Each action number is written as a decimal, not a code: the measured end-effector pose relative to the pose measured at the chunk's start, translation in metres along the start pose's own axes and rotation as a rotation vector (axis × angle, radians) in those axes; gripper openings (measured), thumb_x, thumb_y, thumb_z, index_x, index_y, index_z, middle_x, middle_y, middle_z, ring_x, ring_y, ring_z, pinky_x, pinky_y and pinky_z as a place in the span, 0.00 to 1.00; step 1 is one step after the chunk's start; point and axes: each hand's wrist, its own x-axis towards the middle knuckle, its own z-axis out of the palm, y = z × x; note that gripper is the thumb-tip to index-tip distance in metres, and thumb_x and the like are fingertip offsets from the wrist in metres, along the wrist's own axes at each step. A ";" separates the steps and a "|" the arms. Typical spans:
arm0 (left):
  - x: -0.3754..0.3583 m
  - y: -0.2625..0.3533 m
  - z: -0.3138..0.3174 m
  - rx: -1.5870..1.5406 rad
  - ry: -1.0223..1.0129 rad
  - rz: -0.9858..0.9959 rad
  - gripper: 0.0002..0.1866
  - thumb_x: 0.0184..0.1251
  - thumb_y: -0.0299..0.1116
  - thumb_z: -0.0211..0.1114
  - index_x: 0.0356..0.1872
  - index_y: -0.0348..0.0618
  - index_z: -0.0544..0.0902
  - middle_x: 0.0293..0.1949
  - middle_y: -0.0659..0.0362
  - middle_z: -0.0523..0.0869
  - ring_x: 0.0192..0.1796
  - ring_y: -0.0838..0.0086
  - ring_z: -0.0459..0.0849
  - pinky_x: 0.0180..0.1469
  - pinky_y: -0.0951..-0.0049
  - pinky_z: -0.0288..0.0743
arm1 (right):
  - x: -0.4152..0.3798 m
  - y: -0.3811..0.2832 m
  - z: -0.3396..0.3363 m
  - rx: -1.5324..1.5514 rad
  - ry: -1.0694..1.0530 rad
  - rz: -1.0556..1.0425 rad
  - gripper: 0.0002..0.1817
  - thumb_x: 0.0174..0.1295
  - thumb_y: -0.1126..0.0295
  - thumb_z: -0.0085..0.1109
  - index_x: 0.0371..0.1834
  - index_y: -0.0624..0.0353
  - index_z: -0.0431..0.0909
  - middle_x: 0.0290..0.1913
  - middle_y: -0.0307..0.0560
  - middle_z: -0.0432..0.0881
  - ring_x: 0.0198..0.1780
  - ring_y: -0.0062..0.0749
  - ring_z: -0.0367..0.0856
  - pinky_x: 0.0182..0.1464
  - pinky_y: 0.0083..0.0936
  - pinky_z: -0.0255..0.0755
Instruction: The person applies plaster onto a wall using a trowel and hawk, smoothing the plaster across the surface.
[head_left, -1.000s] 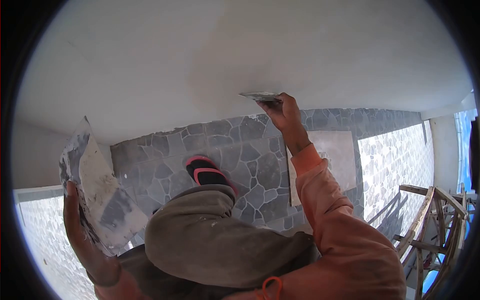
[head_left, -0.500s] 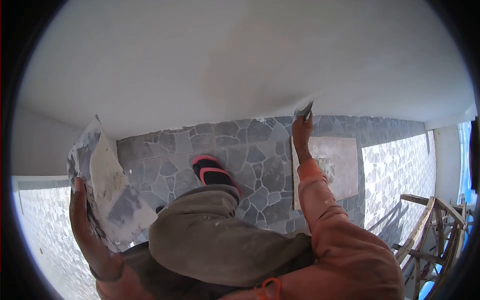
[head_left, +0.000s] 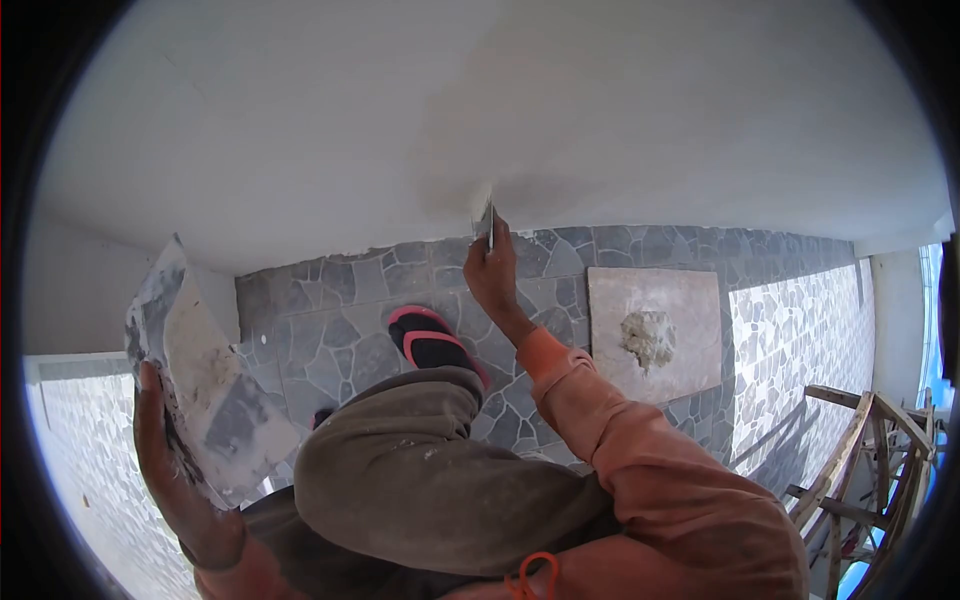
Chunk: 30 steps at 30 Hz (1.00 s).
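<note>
My right hand [head_left: 492, 282] grips a putty knife [head_left: 483, 222] low on the white wall [head_left: 300, 130]. Its blade appears to touch the surface, at the lower part of a darker, damp-looking patch [head_left: 500, 130]. On the left, my left hand [head_left: 168, 450] is closed on the edge of a thin, smeared board [head_left: 238, 432], which I hold tilted. Pale plaster [head_left: 195, 345] coats part of that board. The palm-side grip of the left fingers is partly hidden behind it.
A square tile [head_left: 690, 310] with a heap of wet plaster [head_left: 648, 338] lies on the stone-patterned floor [head_left: 530, 395] to the right. My foot in a pink-strapped flip-flop [head_left: 430, 338] is near the wall. A wooden trestle [head_left: 860, 450] stands at the far right.
My right hand has swept left along the wall's base with the putty knife, uncovering the plaster heap on the tile. My left hand and the board have shifted slightly left.
</note>
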 end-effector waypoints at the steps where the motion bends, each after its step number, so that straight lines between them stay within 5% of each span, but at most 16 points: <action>1: 0.001 0.003 0.001 -0.003 -0.001 0.005 0.36 0.59 0.28 0.66 0.69 0.37 0.62 0.67 0.47 0.68 0.68 0.56 0.67 0.68 0.57 0.62 | -0.003 -0.003 -0.006 0.081 -0.075 0.106 0.24 0.62 0.75 0.46 0.63 0.72 0.63 0.46 0.64 0.75 0.49 0.59 0.76 0.53 0.41 0.70; 2: 0.003 0.006 0.001 -0.007 -0.003 0.009 0.36 0.59 0.29 0.66 0.69 0.37 0.62 0.67 0.47 0.68 0.68 0.56 0.67 0.68 0.57 0.62 | -0.006 -0.003 -0.010 0.080 -0.049 0.204 0.19 0.60 0.74 0.49 0.54 0.72 0.71 0.37 0.57 0.79 0.42 0.52 0.80 0.46 0.38 0.74; 5: 0.007 0.013 0.001 0.048 -0.017 0.043 0.35 0.62 0.30 0.64 0.69 0.35 0.62 0.67 0.46 0.68 0.68 0.56 0.67 0.68 0.57 0.62 | -0.014 0.023 -0.032 0.466 -0.174 0.803 0.16 0.59 0.71 0.53 0.47 0.72 0.73 0.37 0.53 0.80 0.42 0.45 0.82 0.42 0.35 0.76; 6: 0.006 0.013 0.002 0.013 -0.013 0.030 0.34 0.62 0.31 0.64 0.69 0.35 0.61 0.67 0.46 0.68 0.68 0.56 0.67 0.68 0.57 0.62 | -0.016 0.017 -0.036 0.733 -0.045 0.821 0.15 0.57 0.71 0.54 0.43 0.72 0.73 0.40 0.52 0.79 0.45 0.41 0.81 0.41 0.34 0.78; 8: 0.005 0.011 0.003 -0.057 -0.003 -0.026 0.34 0.63 0.32 0.63 0.69 0.35 0.61 0.67 0.47 0.67 0.68 0.56 0.67 0.68 0.58 0.62 | -0.029 0.056 -0.039 0.678 -0.059 0.561 0.12 0.56 0.70 0.57 0.41 0.66 0.76 0.35 0.50 0.81 0.39 0.43 0.82 0.44 0.36 0.77; 13: 0.007 0.012 -0.001 -0.033 -0.011 -0.003 0.35 0.62 0.32 0.65 0.69 0.35 0.61 0.67 0.47 0.68 0.68 0.57 0.67 0.68 0.57 0.62 | -0.030 0.094 -0.054 1.121 0.078 0.988 0.19 0.56 0.72 0.54 0.50 0.71 0.70 0.48 0.57 0.76 0.48 0.51 0.79 0.52 0.45 0.75; 16: 0.004 0.009 0.001 -0.082 0.010 -0.084 0.36 0.61 0.31 0.66 0.69 0.36 0.61 0.67 0.46 0.68 0.68 0.56 0.67 0.68 0.57 0.62 | -0.030 0.125 -0.051 1.175 0.071 1.002 0.20 0.57 0.73 0.52 0.53 0.67 0.68 0.50 0.56 0.76 0.53 0.49 0.77 0.55 0.46 0.72; 18: 0.002 0.006 0.000 -0.029 0.000 -0.047 0.36 0.60 0.31 0.67 0.69 0.36 0.61 0.67 0.47 0.68 0.68 0.56 0.67 0.68 0.57 0.62 | -0.035 0.224 -0.043 1.032 -0.056 0.737 0.20 0.57 0.74 0.51 0.54 0.66 0.67 0.52 0.56 0.76 0.55 0.48 0.76 0.56 0.47 0.71; 20: 0.001 0.004 -0.002 0.032 -0.009 -0.008 0.36 0.60 0.31 0.66 0.69 0.37 0.61 0.67 0.47 0.68 0.68 0.56 0.68 0.68 0.57 0.63 | -0.014 0.178 -0.053 1.192 0.094 0.997 0.19 0.57 0.72 0.58 0.51 0.65 0.68 0.51 0.54 0.78 0.53 0.43 0.78 0.55 0.41 0.73; 22: 0.000 0.003 -0.002 0.018 -0.003 -0.038 0.35 0.61 0.30 0.65 0.69 0.37 0.62 0.67 0.47 0.68 0.67 0.56 0.68 0.67 0.58 0.64 | -0.006 0.198 -0.056 0.985 -0.039 0.772 0.19 0.57 0.71 0.59 0.50 0.66 0.68 0.50 0.54 0.78 0.52 0.42 0.78 0.54 0.39 0.73; 24: -0.001 0.007 -0.001 -0.055 -0.003 -0.093 0.33 0.62 0.30 0.64 0.68 0.37 0.63 0.67 0.48 0.68 0.67 0.56 0.69 0.67 0.58 0.64 | 0.007 0.181 -0.063 1.094 0.174 1.018 0.19 0.58 0.71 0.57 0.51 0.67 0.68 0.51 0.56 0.77 0.54 0.44 0.77 0.56 0.40 0.73; 26: -0.002 0.007 0.002 -0.183 0.023 -0.202 0.32 0.63 0.30 0.62 0.68 0.38 0.63 0.67 0.48 0.68 0.67 0.56 0.69 0.66 0.58 0.65 | 0.000 0.275 -0.058 0.436 -0.112 0.581 0.20 0.58 0.72 0.51 0.53 0.68 0.67 0.54 0.58 0.74 0.57 0.49 0.74 0.57 0.47 0.71; 28: -0.002 0.005 0.003 -0.282 0.064 -0.309 0.31 0.64 0.31 0.61 0.68 0.39 0.64 0.67 0.48 0.68 0.67 0.56 0.69 0.66 0.58 0.65 | 0.016 0.221 -0.063 1.059 0.134 0.993 0.20 0.58 0.72 0.49 0.54 0.68 0.66 0.55 0.59 0.72 0.58 0.53 0.72 0.58 0.50 0.70; 30: -0.006 0.001 0.002 -0.274 0.073 -0.331 0.31 0.64 0.32 0.61 0.68 0.40 0.64 0.68 0.48 0.67 0.67 0.56 0.69 0.66 0.58 0.65 | 0.019 0.212 -0.063 1.062 0.141 1.023 0.21 0.58 0.73 0.48 0.55 0.68 0.66 0.56 0.59 0.71 0.59 0.54 0.71 0.59 0.51 0.69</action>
